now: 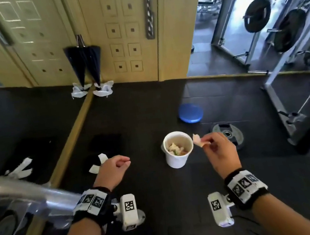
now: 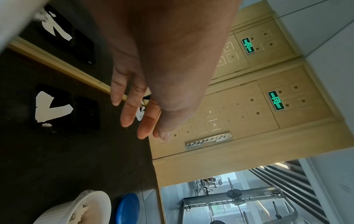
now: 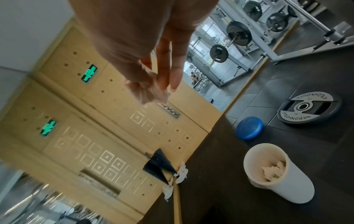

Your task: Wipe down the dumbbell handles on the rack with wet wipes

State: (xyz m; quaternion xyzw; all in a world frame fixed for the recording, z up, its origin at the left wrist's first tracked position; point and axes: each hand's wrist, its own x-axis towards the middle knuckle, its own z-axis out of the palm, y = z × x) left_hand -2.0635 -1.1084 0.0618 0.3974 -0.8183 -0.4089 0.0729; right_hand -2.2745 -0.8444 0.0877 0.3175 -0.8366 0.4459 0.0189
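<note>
My right hand [image 1: 206, 143] pinches a small crumpled used wipe [image 1: 197, 139] between thumb and fingertips, just right of and slightly above the rim of a white waste cup [image 1: 176, 161]. In the right wrist view the wipe [image 3: 151, 92] hangs from my fingertips [image 3: 175, 81], with the cup [image 3: 293, 186] below holding other crumpled wipes. My left hand [image 1: 125, 161] hovers empty left of the cup, its fingers [image 2: 130, 115] loose and nearly straight. A black wipes pack with a lifted white flap [image 1: 100, 162] lies on the floor by that hand. No dumbbell handle is visible.
A chrome rack tube [image 1: 32, 192] crosses the lower left beside a floor-level mirror. On the black rubber floor lie a blue balance disc [image 1: 191, 112] and a weight plate [image 1: 229, 135]. A folded umbrella [image 1: 94, 64] leans on the wooden wall; a grey squat rack [image 1: 286, 100] stands right.
</note>
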